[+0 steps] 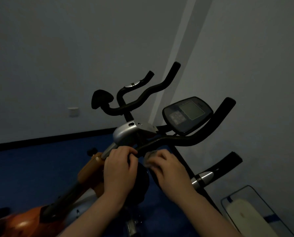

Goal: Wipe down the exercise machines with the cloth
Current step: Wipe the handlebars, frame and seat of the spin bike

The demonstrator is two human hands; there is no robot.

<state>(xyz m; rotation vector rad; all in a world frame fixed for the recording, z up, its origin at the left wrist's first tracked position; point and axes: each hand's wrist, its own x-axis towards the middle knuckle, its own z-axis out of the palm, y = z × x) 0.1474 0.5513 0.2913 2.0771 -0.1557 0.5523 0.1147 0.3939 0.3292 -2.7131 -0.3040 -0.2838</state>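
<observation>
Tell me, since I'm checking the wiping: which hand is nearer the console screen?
Right. The right hand, holding the cloth, sits below the console screen; the left hand grips the handlebar farther left.

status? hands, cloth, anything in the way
Left hand grips the handlebar. Right hand pinches the cloth against the bar. Console sits just above; nothing blocking.

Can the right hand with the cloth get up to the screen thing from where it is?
Probably yes. The right hand holds the cloth at the handlebar, and the screen sits just above and beyond it. Only the bar lies between, and the hand could go over it.
</observation>
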